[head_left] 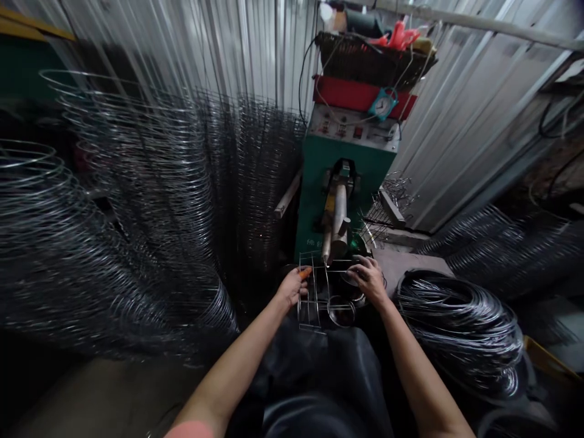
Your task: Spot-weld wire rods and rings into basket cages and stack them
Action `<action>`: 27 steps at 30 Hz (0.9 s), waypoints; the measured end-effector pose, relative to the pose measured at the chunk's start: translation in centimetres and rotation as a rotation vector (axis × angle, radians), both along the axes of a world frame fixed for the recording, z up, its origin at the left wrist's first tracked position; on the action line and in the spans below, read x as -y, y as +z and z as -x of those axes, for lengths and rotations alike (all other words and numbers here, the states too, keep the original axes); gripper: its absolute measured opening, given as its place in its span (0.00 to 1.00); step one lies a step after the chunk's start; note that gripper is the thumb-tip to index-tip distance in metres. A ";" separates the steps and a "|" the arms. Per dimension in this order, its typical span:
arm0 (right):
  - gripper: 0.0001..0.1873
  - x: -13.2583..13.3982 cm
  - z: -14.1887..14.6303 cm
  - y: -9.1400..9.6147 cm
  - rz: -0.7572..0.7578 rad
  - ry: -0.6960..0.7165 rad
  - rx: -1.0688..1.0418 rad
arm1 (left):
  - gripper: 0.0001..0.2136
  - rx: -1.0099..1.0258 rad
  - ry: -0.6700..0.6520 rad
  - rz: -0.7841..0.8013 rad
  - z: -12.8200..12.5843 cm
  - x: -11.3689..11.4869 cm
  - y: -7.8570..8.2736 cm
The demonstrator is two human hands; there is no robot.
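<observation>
Wire rack frame (312,292) held flat over the lap, top edge right at the spot welder (335,201) electrode tip. Left hand (292,287): grip closed on the frame's left side. Right hand (368,280): grip closed on the top wire. Wire coil (456,328) just past the right hand, narrow gap. Hanging wire hoops (137,207) crowding the left, little side room.
</observation>
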State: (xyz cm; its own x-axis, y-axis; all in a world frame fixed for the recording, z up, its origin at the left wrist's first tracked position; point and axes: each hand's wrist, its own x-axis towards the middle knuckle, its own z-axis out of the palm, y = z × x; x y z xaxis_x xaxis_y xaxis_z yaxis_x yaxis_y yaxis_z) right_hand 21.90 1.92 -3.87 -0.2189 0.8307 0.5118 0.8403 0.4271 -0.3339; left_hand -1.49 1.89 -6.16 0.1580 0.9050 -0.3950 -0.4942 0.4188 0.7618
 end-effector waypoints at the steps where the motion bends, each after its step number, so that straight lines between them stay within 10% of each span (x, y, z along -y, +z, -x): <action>1: 0.13 -0.5 -0.3 -0.2 0.033 0.015 0.020 | 0.16 -0.007 -0.002 -0.014 0.0 -0.2 -0.2; 11: 0.13 0.1 -0.8 -2.3 0.081 0.170 0.042 | 0.17 -0.109 -0.107 -0.117 1.5 0.5 -0.7; 27: 0.12 8.4 0.9 0.9 0.015 0.222 0.092 | 0.18 0.016 -0.081 -0.170 3.3 8.4 -0.2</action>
State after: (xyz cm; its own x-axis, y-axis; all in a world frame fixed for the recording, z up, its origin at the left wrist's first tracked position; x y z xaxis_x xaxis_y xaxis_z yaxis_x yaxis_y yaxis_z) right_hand 21.04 -6.52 -2.96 -0.4418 0.7644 0.4695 0.7537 0.6002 -0.2679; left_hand -4.83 -6.51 -6.35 0.2382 0.9424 -0.2348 -0.4766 0.3240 0.8172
